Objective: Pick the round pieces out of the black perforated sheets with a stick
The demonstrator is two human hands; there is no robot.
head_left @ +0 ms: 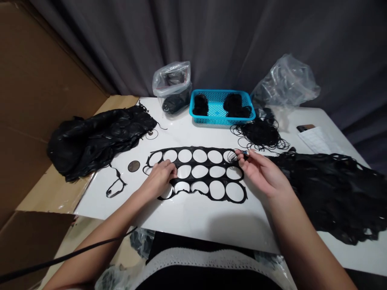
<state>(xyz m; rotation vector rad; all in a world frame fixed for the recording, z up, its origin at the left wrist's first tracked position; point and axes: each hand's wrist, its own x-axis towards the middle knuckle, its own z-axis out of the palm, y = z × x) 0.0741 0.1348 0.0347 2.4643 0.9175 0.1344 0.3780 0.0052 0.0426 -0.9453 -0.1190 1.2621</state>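
A thin black sheet (207, 163) with rows of large round holes lies flat on the white table in front of me. My left hand (160, 177) rests on its left part, fingers curled together at the web between holes. At its upper right corner, my right hand (263, 171) pinches a slim pen-like tool (269, 153), white with a blue part near the fingertips. Several thin black rings (232, 156) hang by those fingertips, over the corner hole. The tool's tip is too small to make out.
Black sheets are heaped at left (99, 139) and right (338, 193). Behind stand a blue basket (222, 119) with black ring bundles, a clear bag (173, 90) and another plastic bag (287, 80). Loose black rings (261, 133), a dark disc (134, 166) and a black scrap (115, 187) lie around.
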